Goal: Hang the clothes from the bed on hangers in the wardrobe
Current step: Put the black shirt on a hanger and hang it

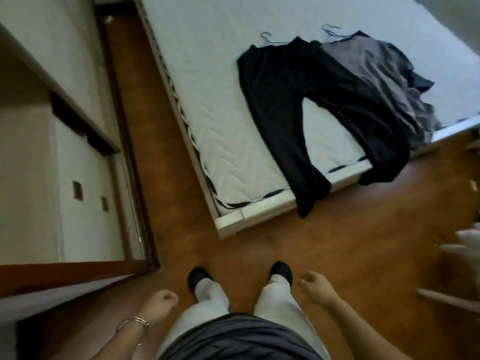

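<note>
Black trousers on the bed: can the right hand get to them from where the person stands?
Probably not yet. The right hand hangs empty by the leg, and bare floor separates it from the black trousers draped over the bed edge. Nothing blocks the way; a step forward should do.

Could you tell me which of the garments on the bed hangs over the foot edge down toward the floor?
The black trousers: both legs drape over the mattress edge, while the grey garment beside them lies bunched on the bed.

Dim, motion-blurred, warped at edges
</note>
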`<state>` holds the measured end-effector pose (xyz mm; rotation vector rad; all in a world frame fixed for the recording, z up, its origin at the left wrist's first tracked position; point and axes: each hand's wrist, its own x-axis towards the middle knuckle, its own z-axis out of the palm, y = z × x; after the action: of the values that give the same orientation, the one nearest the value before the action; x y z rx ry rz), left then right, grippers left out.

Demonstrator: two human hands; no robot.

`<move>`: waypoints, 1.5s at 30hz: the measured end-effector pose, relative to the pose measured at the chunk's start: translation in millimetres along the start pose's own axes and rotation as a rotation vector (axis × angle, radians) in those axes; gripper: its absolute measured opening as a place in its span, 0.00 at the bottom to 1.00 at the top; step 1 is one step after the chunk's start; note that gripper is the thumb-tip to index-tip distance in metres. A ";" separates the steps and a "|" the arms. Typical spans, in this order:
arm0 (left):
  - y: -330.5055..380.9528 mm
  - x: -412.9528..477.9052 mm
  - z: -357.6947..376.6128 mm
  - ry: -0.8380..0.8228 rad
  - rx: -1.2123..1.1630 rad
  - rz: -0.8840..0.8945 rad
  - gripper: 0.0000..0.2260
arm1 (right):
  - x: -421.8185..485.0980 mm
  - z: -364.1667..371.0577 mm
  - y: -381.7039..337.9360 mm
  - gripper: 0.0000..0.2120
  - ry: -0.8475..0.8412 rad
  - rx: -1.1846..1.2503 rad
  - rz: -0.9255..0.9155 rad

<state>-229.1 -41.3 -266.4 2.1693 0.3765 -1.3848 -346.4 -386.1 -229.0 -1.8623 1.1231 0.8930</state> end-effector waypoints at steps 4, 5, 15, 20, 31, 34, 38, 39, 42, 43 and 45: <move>63.8 -0.8 53.0 0.054 0.101 0.050 0.07 | -0.9 -23.6 92.2 0.14 -0.008 0.206 0.125; 80.2 -0.9 70.7 0.062 0.100 0.059 0.07 | -1.3 -31.6 112.9 0.11 -0.020 0.244 0.162; 242.2 -35.4 235.1 0.007 -0.002 0.169 0.06 | 29.3 -189.9 256.6 0.18 0.098 0.371 0.174; 313.2 -28.4 246.0 0.025 0.058 0.192 0.10 | 58.8 -247.9 269.2 0.15 0.178 0.461 0.115; 478.3 40.3 299.7 -0.035 -0.049 0.083 0.06 | 152.8 -369.1 257.2 0.13 0.051 0.390 0.282; 538.4 45.8 295.7 -0.007 -0.130 0.148 0.05 | 187.9 -430.2 227.6 0.13 0.095 0.354 0.197; 589.8 53.6 289.0 0.029 -0.240 0.178 0.06 | 231.8 -505.4 176.6 0.14 0.178 0.377 0.008; 597.6 56.1 288.8 0.040 -0.264 0.167 0.07 | 243.1 -521.2 164.4 0.14 0.178 0.375 -0.030; 610.2 65.7 294.6 0.070 -0.332 0.073 0.06 | 274.0 -561.7 135.4 0.12 0.105 0.352 -0.078; 614.7 68.2 298.4 0.078 -0.352 0.034 0.08 | 285.4 -572.8 129.8 0.11 0.074 0.335 -0.095; 627.8 72.3 306.3 0.092 -0.406 -0.057 0.12 | 304.7 -596.2 121.9 0.07 0.010 0.272 -0.072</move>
<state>-114.8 -734.1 -253.2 1.8997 0.6944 -1.1229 -243.4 -1058.5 -246.8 -1.6736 1.1163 0.6553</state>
